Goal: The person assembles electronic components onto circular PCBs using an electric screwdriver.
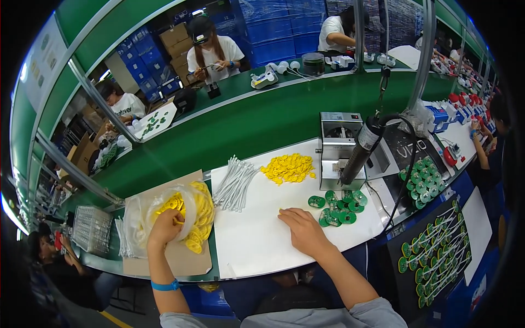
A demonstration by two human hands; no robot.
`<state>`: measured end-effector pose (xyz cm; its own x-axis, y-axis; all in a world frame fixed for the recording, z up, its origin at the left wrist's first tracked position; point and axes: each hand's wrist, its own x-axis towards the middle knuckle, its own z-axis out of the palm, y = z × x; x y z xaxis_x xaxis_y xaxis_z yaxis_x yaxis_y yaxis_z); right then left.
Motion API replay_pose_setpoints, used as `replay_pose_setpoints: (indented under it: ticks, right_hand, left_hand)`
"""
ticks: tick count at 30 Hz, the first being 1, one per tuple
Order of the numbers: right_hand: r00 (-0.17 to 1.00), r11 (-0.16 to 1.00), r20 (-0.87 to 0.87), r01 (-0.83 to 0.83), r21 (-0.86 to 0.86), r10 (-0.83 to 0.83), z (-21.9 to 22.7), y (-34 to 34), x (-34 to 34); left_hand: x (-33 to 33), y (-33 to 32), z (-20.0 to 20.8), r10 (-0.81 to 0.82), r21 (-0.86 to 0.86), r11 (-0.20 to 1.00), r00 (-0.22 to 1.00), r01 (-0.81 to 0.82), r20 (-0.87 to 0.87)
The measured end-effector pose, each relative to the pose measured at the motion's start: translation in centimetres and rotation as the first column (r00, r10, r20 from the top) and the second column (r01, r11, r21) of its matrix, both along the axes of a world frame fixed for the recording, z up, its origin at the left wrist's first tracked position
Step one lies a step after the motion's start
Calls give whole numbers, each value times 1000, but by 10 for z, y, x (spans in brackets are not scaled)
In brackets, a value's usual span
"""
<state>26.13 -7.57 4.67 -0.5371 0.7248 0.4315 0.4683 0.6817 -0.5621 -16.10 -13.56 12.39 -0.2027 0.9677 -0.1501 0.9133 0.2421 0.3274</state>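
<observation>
My left hand [164, 227] reaches into an open clear plastic bag [141, 218] at the left. Its bent fingers pinch among yellow plastic discs [199, 216], seemingly on one of them. My right hand [303, 232] lies palm down on a white sheet [246, 249], fingers stretched forward. A tiny yellow spot shows at its index fingertip, too small to name. To its right is a pile of round green circuit boards [339, 209]. Beyond it lie a heap of small yellow discs [290, 168] and a bundle of white wires [235, 183].
A metal machine [340, 164] stands behind the boards, with a black electric screwdriver [362, 147] hanging before it. Cardboard [167, 266] lies under the bag. At right, a black board [432, 257] carries wired discs. Several people work across a green conveyor [246, 117].
</observation>
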Motion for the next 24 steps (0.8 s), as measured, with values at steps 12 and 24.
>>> replay_pose_setpoints:
  ticks: [12, 24]
  right_hand:
    - [998, 997, -13, 67, -45, -67, -10, 16, -12]
    - [948, 976, -235, 196, -96, -213, -24, 24, -24]
  left_hand:
    - [116, 31, 8, -152, 553, 822, 886, -133, 439]
    - [192, 116, -100, -319, 301, 937, 785, 177, 531]
